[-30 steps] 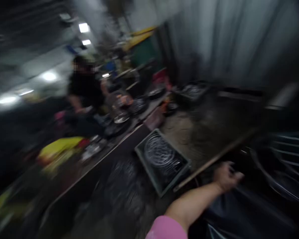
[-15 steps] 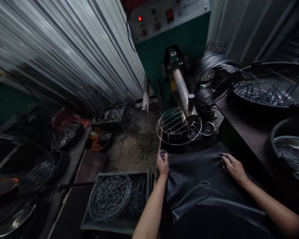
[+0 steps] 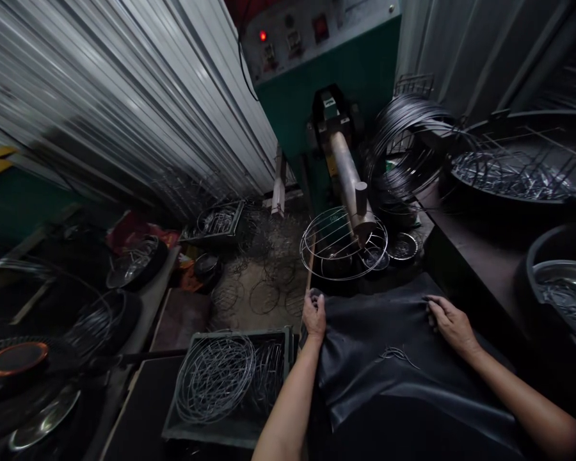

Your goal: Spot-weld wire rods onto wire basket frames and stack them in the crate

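Note:
A black leather-like apron (image 3: 355, 333) is spread across my lap, its far edge pulled up between both hands. My left hand (image 3: 314, 314) has its fingers closed on the left corner. With thumb and fingers pinched, my right hand (image 3: 454, 323) grips the right edge. A few thin curved wires (image 3: 396, 354) lie in the apron's middle. Beyond the far edge, a round wire rack (image 3: 312, 264) with parallel bars sits at the end of the machine's metal arm (image 3: 348, 166). Both hands are apart from the rack.
The green machine (image 3: 288, 112) has a lit red lamp. A crate (image 3: 173, 430) at my left holds wire rings. Coiled wire (image 3: 408, 115) stands right of the arm. Large pans (image 3: 513, 203) and a bowl (image 3: 532, 282) with metal pieces stand at right. Wire rings (image 3: 264, 298) lie on the floor.
The view has shifted slightly, so the left-side surroundings appear a little farther right. Both hands keep their hold on the apron, and the wires on it stay put.

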Demonstrator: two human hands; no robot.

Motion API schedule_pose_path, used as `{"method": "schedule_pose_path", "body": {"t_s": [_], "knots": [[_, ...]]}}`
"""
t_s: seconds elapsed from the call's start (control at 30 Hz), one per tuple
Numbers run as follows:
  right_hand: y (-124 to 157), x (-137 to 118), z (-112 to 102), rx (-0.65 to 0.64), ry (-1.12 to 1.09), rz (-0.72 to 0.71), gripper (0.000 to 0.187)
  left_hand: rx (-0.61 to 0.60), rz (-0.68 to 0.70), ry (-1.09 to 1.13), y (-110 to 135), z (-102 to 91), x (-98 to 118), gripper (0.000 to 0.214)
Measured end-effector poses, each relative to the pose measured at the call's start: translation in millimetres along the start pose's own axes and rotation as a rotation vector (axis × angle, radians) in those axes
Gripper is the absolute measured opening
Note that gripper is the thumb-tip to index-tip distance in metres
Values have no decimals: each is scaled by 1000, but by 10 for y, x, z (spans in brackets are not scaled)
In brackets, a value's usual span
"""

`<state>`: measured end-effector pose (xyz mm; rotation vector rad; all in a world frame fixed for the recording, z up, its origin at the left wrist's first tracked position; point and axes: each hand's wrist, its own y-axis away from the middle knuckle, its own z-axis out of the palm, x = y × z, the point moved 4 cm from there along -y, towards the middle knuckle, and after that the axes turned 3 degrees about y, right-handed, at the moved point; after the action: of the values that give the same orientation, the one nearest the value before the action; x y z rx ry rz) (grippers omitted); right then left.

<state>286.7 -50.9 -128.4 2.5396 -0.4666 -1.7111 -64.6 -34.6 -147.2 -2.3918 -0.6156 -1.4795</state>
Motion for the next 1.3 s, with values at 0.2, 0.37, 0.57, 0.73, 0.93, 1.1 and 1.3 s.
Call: {"method": "schedule_pose_path", "body": {"t_s": [0.2, 0.37, 0.57, 0.73, 0.93, 1.1, 1.3], "knots": [[2, 2, 12, -5, 8, 1, 44, -5, -3, -7, 9, -6, 52, 35], [16, -39, 7, -2, 30, -14, 42, -1, -5, -30, 5, -9, 24, 36], [-28, 55, 13, -11, 43, -43, 42, -10, 0, -93, -26, 23, -54, 42], [-15, 137, 56, 17, 51, -77, 40, -49, -6, -113, 19, 2, -27, 41], [92, -63, 39, 60, 41, -204, 30, -232, -72, -388, -63, -8, -124, 43], [118, -123, -22, 126, 78, -242, 26, -248, -73, -495, -96, 42, -129, 47], [123, -123, -23, 91, 112, -254, 27, -166, -34, -448, -37, 17, -111, 42]]}}
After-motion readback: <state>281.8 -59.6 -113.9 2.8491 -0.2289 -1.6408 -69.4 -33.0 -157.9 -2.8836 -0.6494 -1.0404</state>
